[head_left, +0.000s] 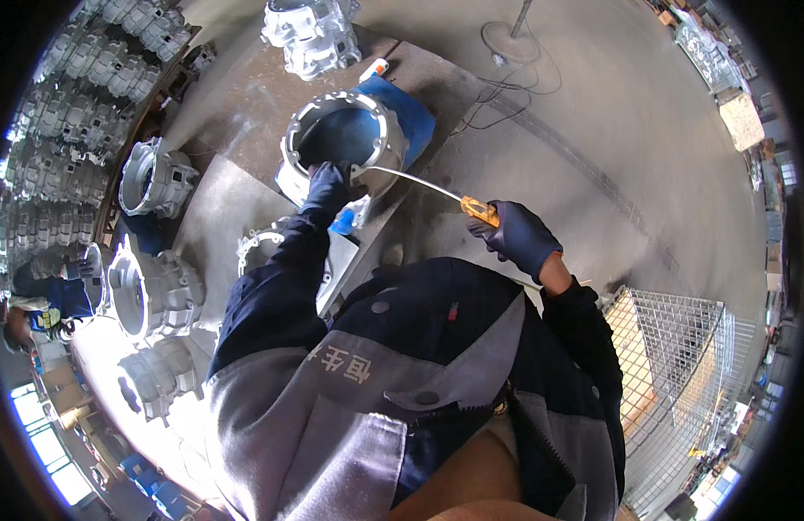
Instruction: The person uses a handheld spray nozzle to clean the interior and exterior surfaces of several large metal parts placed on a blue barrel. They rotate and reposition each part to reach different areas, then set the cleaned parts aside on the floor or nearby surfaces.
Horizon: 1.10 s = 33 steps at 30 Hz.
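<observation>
A ring-shaped cast metal housing [393, 139] rests on the bench with its wide round opening facing up. My left hand [330, 185], in a dark glove, is closed over the near edge of its rim. In my gloved right hand [528, 238], held out to the right of the housing, is an orange-handled tool [477, 209] with a long, thin, pale shaft. That shaft appears bowed, and its far end reaches the rim close to my left hand. Beneath the housing lies a blue pad [417, 115].
A white bottle with an orange part [376, 69] lies behind the housing. Another casting [311, 39] stands at the bench's far end. More castings [154, 291] fill the left, where a person [59, 295] works. A wire cage [671, 347] is at lower right; cables [515, 87] trail across the floor.
</observation>
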{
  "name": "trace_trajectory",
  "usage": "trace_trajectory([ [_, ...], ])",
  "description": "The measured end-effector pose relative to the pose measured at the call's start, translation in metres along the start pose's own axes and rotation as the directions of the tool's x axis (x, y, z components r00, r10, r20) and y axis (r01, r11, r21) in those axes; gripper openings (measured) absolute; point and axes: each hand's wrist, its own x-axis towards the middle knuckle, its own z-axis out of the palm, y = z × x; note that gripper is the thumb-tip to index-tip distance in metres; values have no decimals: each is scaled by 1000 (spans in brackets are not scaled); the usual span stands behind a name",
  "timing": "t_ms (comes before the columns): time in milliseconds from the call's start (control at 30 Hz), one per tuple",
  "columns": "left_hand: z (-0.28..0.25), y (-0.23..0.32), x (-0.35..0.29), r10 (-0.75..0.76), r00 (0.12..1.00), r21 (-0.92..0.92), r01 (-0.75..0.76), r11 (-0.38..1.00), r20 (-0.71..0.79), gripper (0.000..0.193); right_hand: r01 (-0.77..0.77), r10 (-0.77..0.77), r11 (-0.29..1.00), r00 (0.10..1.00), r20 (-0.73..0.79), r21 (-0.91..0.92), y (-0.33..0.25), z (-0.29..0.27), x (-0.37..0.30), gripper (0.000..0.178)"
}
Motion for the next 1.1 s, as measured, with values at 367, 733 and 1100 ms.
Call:
trace_trajectory([
  [367,27,48,87,-439,898,-264,432,863,34,57,-163,192,946,978,-81,282,26,16,-12,45],
  [733,-4,-9,15,100,995,-62,-101,993,-23,44,-3,-15,999,938,-346,-52,57,84,9,44],
  [1100,25,27,35,-172,976,24,177,984,-136,44,-78,109,986,971,-215,150,66,90,-10,38],
])
